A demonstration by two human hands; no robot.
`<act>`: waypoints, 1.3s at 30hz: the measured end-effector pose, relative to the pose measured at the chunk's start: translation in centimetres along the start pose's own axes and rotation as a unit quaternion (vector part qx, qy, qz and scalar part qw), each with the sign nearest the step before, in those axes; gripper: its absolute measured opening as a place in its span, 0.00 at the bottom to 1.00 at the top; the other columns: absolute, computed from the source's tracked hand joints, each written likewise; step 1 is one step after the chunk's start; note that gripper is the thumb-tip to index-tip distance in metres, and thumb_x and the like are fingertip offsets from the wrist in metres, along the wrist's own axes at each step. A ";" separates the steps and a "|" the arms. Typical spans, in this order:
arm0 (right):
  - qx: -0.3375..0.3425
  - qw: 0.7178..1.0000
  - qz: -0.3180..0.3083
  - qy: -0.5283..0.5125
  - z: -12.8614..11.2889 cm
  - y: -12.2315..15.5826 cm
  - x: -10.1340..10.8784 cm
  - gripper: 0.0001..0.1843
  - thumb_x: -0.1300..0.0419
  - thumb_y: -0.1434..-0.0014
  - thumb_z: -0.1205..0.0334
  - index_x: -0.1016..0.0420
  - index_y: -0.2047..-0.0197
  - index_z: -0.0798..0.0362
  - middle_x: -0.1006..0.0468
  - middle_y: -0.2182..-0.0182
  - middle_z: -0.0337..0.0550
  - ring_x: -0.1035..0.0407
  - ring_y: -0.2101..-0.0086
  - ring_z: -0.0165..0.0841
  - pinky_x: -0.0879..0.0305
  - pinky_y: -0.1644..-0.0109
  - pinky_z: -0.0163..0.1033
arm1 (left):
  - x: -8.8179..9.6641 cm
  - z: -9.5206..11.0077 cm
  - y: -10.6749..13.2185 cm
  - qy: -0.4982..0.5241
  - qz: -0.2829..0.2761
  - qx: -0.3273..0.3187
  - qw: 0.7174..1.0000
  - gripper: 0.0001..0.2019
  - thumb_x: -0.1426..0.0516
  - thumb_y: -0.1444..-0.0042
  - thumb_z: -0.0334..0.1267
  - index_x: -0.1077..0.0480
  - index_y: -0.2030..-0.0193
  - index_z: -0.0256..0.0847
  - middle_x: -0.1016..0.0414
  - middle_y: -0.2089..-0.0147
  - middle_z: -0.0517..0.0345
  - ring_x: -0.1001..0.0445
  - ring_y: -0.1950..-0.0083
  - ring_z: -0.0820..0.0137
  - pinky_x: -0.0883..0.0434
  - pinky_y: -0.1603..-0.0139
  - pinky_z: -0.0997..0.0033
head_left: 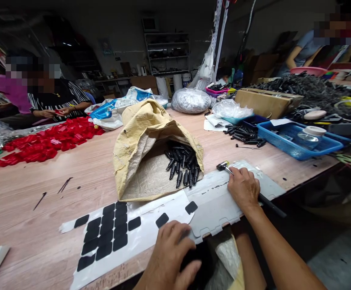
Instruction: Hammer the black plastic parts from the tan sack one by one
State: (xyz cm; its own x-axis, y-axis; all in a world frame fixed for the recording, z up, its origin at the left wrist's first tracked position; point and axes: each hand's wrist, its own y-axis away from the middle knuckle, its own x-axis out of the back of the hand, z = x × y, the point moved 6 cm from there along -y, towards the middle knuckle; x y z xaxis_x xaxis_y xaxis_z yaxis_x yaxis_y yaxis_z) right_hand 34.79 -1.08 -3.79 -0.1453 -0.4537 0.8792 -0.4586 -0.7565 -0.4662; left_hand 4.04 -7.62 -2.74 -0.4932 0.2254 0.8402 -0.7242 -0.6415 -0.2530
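My right hand (244,187) rests on a grey metal plate (220,201) at the table's near edge, fingers closed around the handle of a small hammer (224,166) whose head lies on the plate. My left hand (171,255) is at the table's front edge, fingers curled over something dark below the edge that I cannot make out. To its left lies a white backing sheet (139,235) with several black square pads (109,231). Behind the plate an open tan sack (145,149) spills black plastic handles (183,165).
Red plastic parts (45,141) are heaped at the left, where two people sit. A blue basket (296,141) holding a jar, a cardboard box (266,100), loose black parts (244,133) and plastic bags stand at the right and back. Another person sits at the far right.
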 end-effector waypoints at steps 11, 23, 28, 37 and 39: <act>-0.001 1.000 0.000 -0.007 0.0 -0.1 0.0 0.16 0.46 0.34 0.64 0.23 0.46 0.51 0.26 0.60 0.50 0.37 0.60 0.38 0.52 0.63 0.42 | 4.8 -11.7 -14.9 -0.124 0.121 0.287 0.942 0.08 0.42 0.41 0.40 0.25 0.58 0.42 0.20 0.59 0.50 0.24 0.54 0.57 0.32 0.59 0.64; -0.011 1.000 -0.011 -0.016 -0.1 0.0 0.2 0.16 0.46 0.33 0.63 0.23 0.45 0.50 0.26 0.59 0.49 0.36 0.59 0.39 0.51 0.62 0.42 | 5.5 -9.9 -10.8 -0.048 0.105 0.191 0.975 0.07 0.40 0.40 0.41 0.23 0.58 0.44 0.20 0.60 0.55 0.26 0.56 0.60 0.33 0.55 0.63; -0.015 0.999 -0.022 -0.021 0.0 -0.3 0.0 0.17 0.45 0.33 0.61 0.23 0.43 0.49 0.25 0.57 0.49 0.35 0.59 0.40 0.51 0.62 0.43 | 3.3 -7.8 -7.7 0.029 0.033 0.115 0.992 0.06 0.38 0.41 0.38 0.22 0.57 0.47 0.22 0.61 0.57 0.27 0.55 0.60 0.34 0.53 0.62; 0.001 0.977 0.011 -0.213 -0.6 0.9 3.0 0.17 0.47 0.33 0.63 0.21 0.46 0.52 0.21 0.56 0.48 0.29 0.57 0.39 0.38 0.56 0.42 | 1.9 -8.7 -7.1 0.064 0.056 0.127 0.988 0.08 0.38 0.41 0.39 0.22 0.56 0.44 0.24 0.60 0.55 0.30 0.54 0.59 0.36 0.51 0.59; 0.028 0.950 0.013 -0.312 -2.2 2.3 4.5 0.17 0.47 0.32 0.61 0.22 0.46 0.52 0.20 0.56 0.47 0.27 0.57 0.38 0.34 0.53 0.42 | 1.9 -8.8 -7.2 0.067 0.056 0.129 0.988 0.08 0.37 0.41 0.39 0.22 0.56 0.45 0.24 0.61 0.55 0.30 0.54 0.59 0.37 0.51 0.59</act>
State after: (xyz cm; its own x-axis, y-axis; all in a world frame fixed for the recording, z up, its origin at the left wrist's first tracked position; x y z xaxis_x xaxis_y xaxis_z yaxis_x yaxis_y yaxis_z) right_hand 31.14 -3.84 -0.73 0.4000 -0.6499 0.6462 -0.4114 -0.7574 -0.5070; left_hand 4.05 3.82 -3.51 -0.6360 0.2262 0.7378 -0.5230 -0.8294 -0.1965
